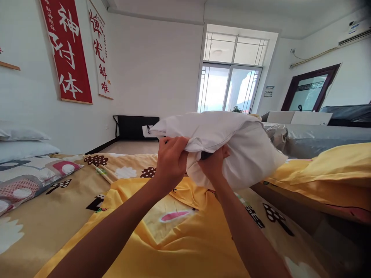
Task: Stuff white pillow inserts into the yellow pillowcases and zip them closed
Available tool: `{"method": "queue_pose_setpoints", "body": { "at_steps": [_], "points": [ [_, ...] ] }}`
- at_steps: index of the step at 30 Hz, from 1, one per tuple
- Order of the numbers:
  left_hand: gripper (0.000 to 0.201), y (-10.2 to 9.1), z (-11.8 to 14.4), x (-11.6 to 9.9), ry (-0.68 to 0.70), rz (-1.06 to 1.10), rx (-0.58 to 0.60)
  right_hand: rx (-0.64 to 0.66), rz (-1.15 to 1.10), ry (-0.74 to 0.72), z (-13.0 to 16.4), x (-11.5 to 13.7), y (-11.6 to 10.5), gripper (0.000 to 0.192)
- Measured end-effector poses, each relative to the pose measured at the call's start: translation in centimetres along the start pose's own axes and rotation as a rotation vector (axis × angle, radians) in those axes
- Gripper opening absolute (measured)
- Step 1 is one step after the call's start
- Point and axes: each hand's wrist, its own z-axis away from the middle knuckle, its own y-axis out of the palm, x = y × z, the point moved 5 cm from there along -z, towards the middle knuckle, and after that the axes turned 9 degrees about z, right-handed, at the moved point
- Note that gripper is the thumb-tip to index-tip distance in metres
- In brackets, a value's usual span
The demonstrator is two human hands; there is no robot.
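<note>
A white pillow, folded over on itself, is held up above the bed in front of me. At its near left edge, my left hand pinches the fabric, with the fingers closed. My right hand is wrapped into the fold at the pillow's near side, and its fingertips are partly hidden by the cloth. A small dark patch shows by the right hand; I cannot tell what it is. Beneath both arms lies a yellow cloth with a cartoon print and a pink oval, spread with some creases.
The patterned bedsheet covers the bed. White pillows and a printed pillow lie at the left. More yellow bedding is at the right. A plastic-wrapped grey item and a black folded panel stand beyond the bed.
</note>
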Motion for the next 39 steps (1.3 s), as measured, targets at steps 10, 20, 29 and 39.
{"method": "queue_pose_setpoints", "body": {
  "at_steps": [10,20,29,39],
  "points": [
    [0.019,-2.9,-3.4,-1.1,-0.083,0.187,-0.151,0.079,-0.067,-0.359,-7.6,3.2,-7.1,0.083],
    [0.025,-3.2,-0.6,3.7,-0.416,0.324,-0.05,0.558,0.165,-0.542,-6.8,2.8,-2.4,0.035],
    [0.03,-3.9,6.5,11.2,-0.746,0.199,0.173,0.887,-0.09,-0.49,3.6,3.9,6.7,0.047],
    [0.039,-9.0,14.8,14.3,-1.075,0.207,0.038,1.239,-0.24,-0.442,8.5,4.7,10.6,0.024]
  ]
}}
